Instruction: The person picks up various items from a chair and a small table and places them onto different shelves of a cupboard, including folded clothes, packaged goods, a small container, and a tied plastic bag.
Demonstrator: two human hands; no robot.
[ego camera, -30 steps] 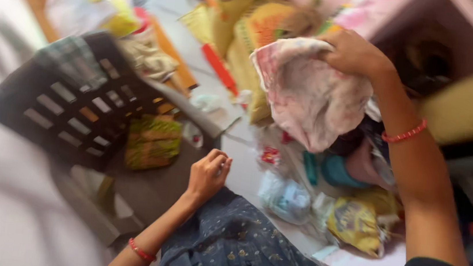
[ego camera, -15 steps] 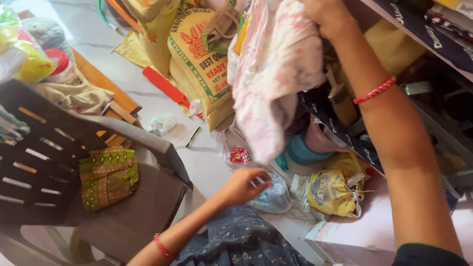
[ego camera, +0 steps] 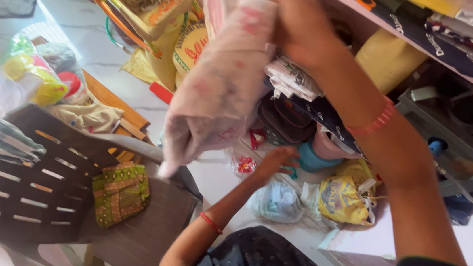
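Note:
My right hand (ego camera: 296, 23) is raised near the shelf and grips a pale pink, stained cloth (ego camera: 218, 85) by its top; the cloth hangs down in front of the sacks. My left hand (ego camera: 277, 161) reaches forward and low, fingers apart, toward the clutter under the shelf, close to a teal round thing (ego camera: 310, 157) and a small red-printed packet (ego camera: 243, 164). It holds nothing. Both wrists wear red bangles.
A dark plastic chair (ego camera: 41, 183) stands at left with a green patterned pouch (ego camera: 120, 191) on its seat and a checked cloth on its back. Yellow sacks (ego camera: 184, 47), plastic bags (ego camera: 276, 200) and a yellow bag (ego camera: 341, 200) lie on the floor. Shelves (ego camera: 431, 36) hold folded fabric.
My right hand has lifted the cloth higher and leftward. My left hand has moved forward from my lap toward the things under the shelf and opened out.

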